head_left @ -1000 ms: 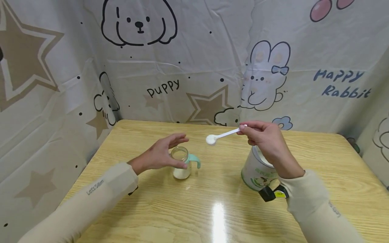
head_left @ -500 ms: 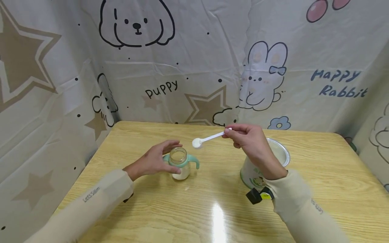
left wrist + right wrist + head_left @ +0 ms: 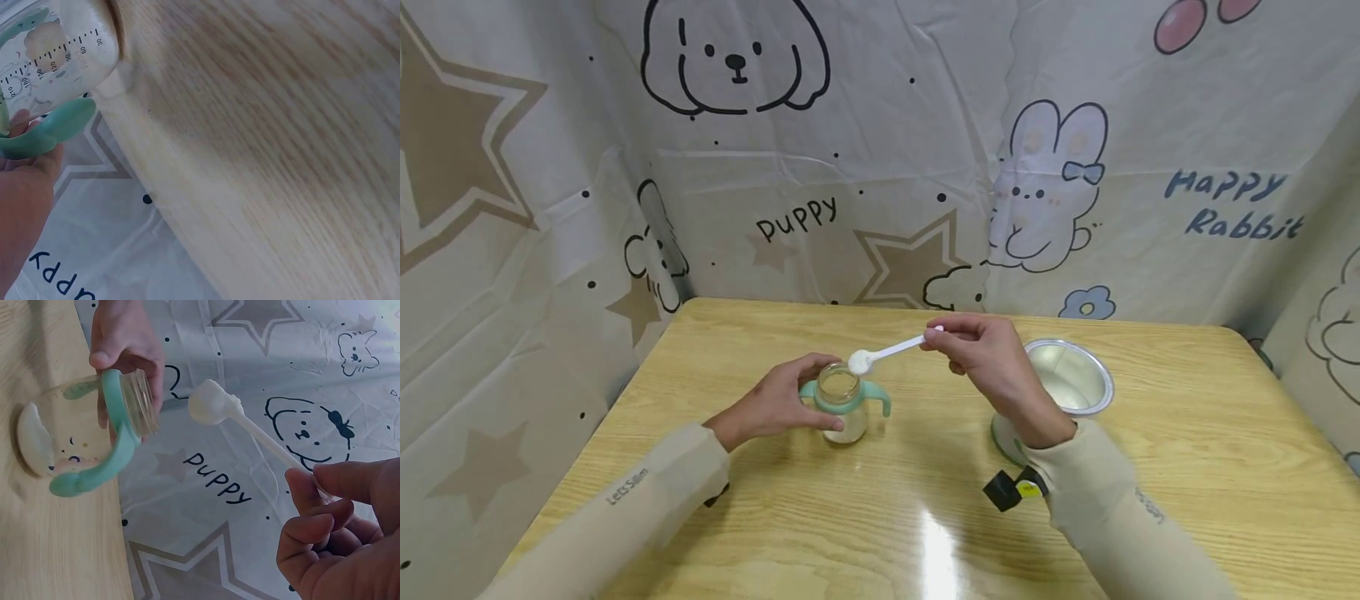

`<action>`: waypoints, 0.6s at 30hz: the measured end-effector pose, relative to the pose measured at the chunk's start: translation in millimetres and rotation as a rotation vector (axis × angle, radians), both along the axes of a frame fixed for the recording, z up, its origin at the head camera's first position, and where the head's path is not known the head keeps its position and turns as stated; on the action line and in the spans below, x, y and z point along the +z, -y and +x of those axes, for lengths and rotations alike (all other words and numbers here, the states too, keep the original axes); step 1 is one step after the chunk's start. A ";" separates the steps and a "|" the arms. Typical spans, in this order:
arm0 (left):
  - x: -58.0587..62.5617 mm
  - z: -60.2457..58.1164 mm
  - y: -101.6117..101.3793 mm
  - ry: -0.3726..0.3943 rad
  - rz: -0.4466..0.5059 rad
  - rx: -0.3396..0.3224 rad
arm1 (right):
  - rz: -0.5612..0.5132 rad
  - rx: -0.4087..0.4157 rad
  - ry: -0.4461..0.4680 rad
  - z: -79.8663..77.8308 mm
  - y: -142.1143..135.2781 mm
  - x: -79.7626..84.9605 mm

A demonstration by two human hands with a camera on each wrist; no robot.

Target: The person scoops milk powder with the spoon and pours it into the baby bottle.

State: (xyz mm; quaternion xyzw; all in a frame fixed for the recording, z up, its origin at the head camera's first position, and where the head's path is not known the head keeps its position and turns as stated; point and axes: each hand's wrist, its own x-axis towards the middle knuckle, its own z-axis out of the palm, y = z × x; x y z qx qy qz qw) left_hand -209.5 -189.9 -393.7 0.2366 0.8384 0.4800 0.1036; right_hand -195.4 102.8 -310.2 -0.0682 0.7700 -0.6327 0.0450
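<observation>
A glass baby bottle (image 3: 850, 427) with a mint-green ring and two side handles stands uncapped on the table, white powder at its bottom. My left hand (image 3: 775, 402) holds it from the left, thumb in front and fingers behind. Measuring marks show on the bottle (image 3: 59, 59) in the left wrist view. Between thumb and fingertips, my right hand (image 3: 988, 358) pinches the handle end of a white measuring scoop (image 3: 250, 428). Heaped white powder (image 3: 860, 360) fills the scoop's bowl, which is close to the bottle's open mouth, at its back right rim in the head view.
An open milk powder can (image 3: 1086, 408) with a silver rim stands on the right, partly hidden behind my right hand and wrist. The wooden table (image 3: 775, 517) ends at a cloth backdrop (image 3: 880, 167) printed with cartoon animals and stars.
My right hand has carried the filled scoop leftward from near the can to the bottle's mouth. The left hand has closed in around the bottle, and more of the can's opening shows.
</observation>
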 end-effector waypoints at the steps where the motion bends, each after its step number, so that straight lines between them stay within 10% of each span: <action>1: -0.7 -0.3 0.1 0.002 0.004 0.002 | -0.001 0.002 0.003 0.1 1.6 -0.8; 18: -3.9 -0.3 -1.7 -0.008 -0.026 0.033 | -0.050 0.006 0.034 -3.4 24.6 -18.4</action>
